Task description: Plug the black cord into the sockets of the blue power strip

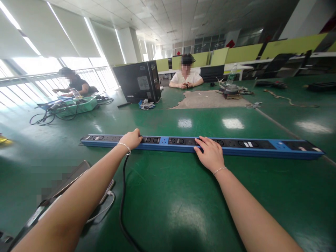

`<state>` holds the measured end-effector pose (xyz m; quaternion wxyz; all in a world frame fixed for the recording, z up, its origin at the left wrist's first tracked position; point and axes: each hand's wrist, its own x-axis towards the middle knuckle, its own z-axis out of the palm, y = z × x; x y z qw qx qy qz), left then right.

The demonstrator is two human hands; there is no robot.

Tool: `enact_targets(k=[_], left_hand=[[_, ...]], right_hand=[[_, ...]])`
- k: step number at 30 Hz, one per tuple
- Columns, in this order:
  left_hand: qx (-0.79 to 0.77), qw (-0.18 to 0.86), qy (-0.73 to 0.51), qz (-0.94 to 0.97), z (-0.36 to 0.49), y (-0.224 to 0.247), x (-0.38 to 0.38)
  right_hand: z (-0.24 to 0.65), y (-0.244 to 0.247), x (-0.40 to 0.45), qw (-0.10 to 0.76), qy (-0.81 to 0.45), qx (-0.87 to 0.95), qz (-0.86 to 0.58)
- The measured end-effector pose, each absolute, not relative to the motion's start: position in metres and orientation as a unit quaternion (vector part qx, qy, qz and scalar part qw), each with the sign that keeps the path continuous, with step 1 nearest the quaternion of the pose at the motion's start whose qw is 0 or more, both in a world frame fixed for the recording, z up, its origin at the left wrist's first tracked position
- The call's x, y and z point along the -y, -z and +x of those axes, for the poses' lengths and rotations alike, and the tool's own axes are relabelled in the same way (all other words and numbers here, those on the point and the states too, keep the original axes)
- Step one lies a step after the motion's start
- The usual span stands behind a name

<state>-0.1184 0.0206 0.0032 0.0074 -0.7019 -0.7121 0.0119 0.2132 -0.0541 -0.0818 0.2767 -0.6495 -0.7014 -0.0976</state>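
Observation:
A long blue power strip [164, 140] with black socket panels lies across the green table in front of me. My left hand [132, 139] is closed over its left half, gripping what looks like the plug of a black cable [123, 199]. The fingers mostly hide the plug, and the cable runs from below my wrist toward the table's near side. My right hand [210, 152] rests on the strip right of its middle, fingers stretched over the sockets and thumb by the front edge.
Left of me lie a phone-like device [75, 176] and a white charging cable [111, 199]. Farther back are a green basket [76, 106] with cables, a black computer case [138, 82], gloves [146, 104] and a bottle [232, 75]. Two people sit beyond, one across the table [186, 77].

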Motion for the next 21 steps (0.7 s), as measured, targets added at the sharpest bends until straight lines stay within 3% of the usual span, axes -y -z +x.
enact_targets(k=[18,21], left_hand=[[0.709,-0.063,-0.032,-0.702,-0.1194,-0.0053,-0.0257],[0.714,-0.028,-0.014,-0.700,-0.1203,-0.0030,-0.0244]], right_hand=[[0.2124,0.0825,0.0540,0.283,0.099,0.697,-0.651],[0.2117,0.0820,0.0545,0.283,0.094,0.696,-0.653]])
